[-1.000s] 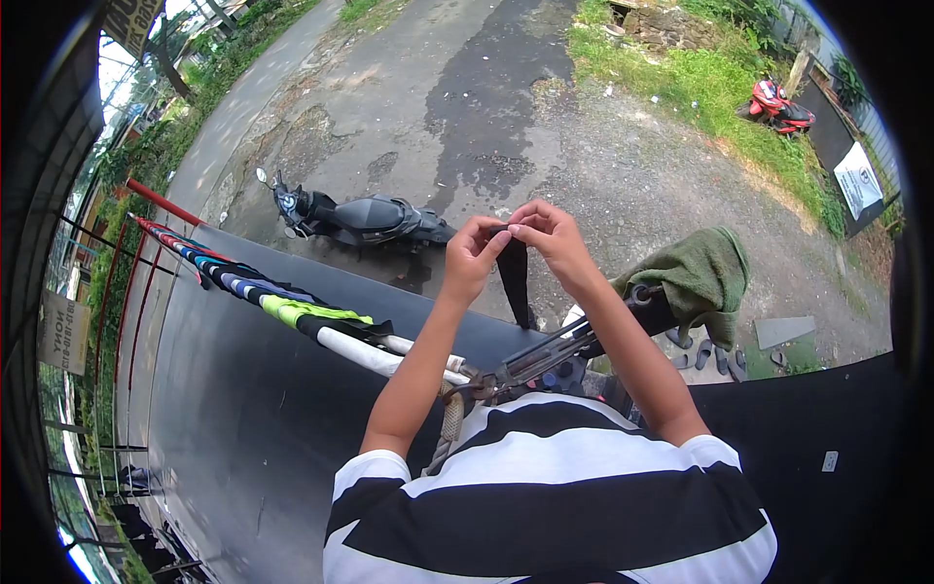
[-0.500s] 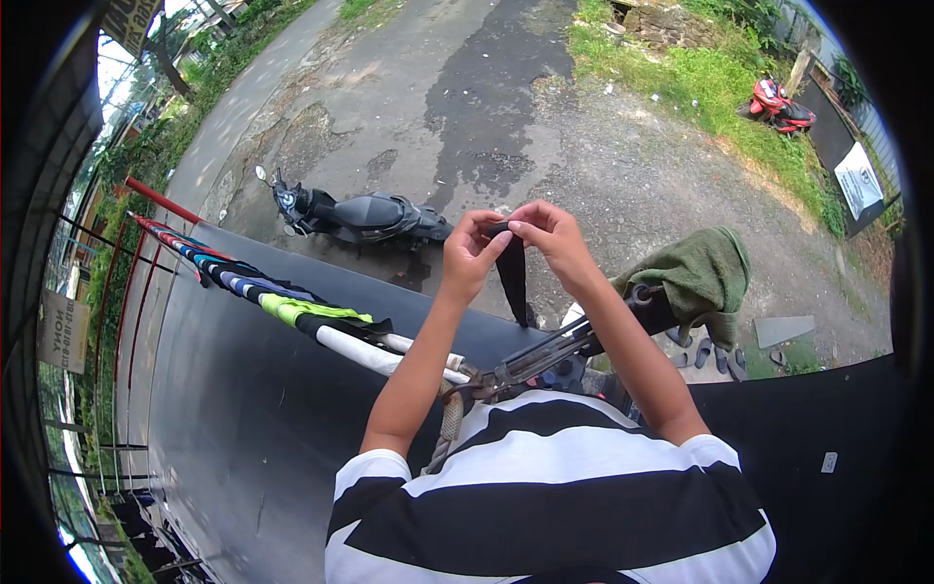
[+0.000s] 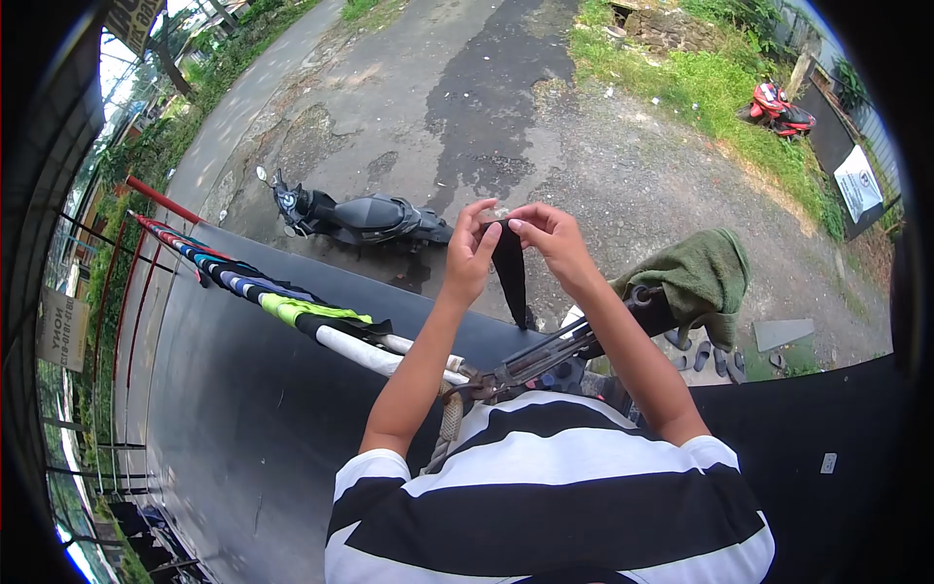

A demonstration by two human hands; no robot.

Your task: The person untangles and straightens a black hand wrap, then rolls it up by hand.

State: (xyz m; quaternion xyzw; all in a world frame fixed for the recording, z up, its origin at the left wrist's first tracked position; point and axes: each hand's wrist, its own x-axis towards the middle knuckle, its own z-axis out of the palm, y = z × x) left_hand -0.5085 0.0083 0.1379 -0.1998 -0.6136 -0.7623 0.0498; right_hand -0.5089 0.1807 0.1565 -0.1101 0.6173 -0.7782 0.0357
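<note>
A narrow black cloth strip (image 3: pixel 510 282) hangs down between my two raised hands, in the middle of the view. My right hand (image 3: pixel 551 238) pinches the top of the strip between thumb and fingertips. On the other side my left hand (image 3: pixel 469 255) has its thumb against the strip's upper left edge, its fingers curled above. Part of the strip's top is hidden by the fingers. Below the hands, a metal clasp (image 3: pixel 477 387) joins a rope (image 3: pixel 450 419) near my striped shirt (image 3: pixel 555 457).
A rail to the left carries several coloured cloths (image 3: pixel 292 308) over a black padded surface (image 3: pixel 253 409). A green towel (image 3: pixel 705 282) drapes over something dark at the right. Beyond are a parked black scooter (image 3: pixel 370 214), several sandals (image 3: pixel 720 360) and a red motorcycle (image 3: pixel 778 109).
The fingers of my left hand have lifted and loosened slightly at the strip's top. My right hand keeps its pinch, and the strip hangs almost as before.
</note>
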